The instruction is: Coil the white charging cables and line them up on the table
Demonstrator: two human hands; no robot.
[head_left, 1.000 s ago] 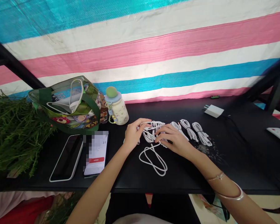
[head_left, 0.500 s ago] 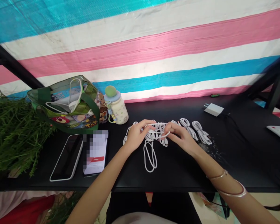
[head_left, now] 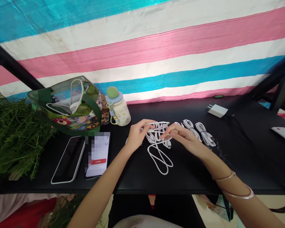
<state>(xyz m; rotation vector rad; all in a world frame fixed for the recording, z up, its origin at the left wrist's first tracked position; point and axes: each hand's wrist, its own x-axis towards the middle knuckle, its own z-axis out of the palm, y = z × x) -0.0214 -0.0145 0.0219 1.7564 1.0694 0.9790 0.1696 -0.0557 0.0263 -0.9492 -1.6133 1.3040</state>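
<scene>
White charging cable (head_left: 156, 134) lay bunched at centre frame; from here I saw its lower loop (head_left: 160, 161) had widened. My view showed the left hand (head_left: 139, 136) curled over it, the right hand (head_left: 184, 139) reaching in, fingers extended, its hold unclear.

A tangle of white charging cable (head_left: 156, 135) lies heaped in loose loops on the black worktop (head_left: 190, 177), with one long doubled loop (head_left: 159, 162) trailing out toward the near edge. Just to its right lie neat bundled white cables (head_left: 205, 135), side by side.
</scene>
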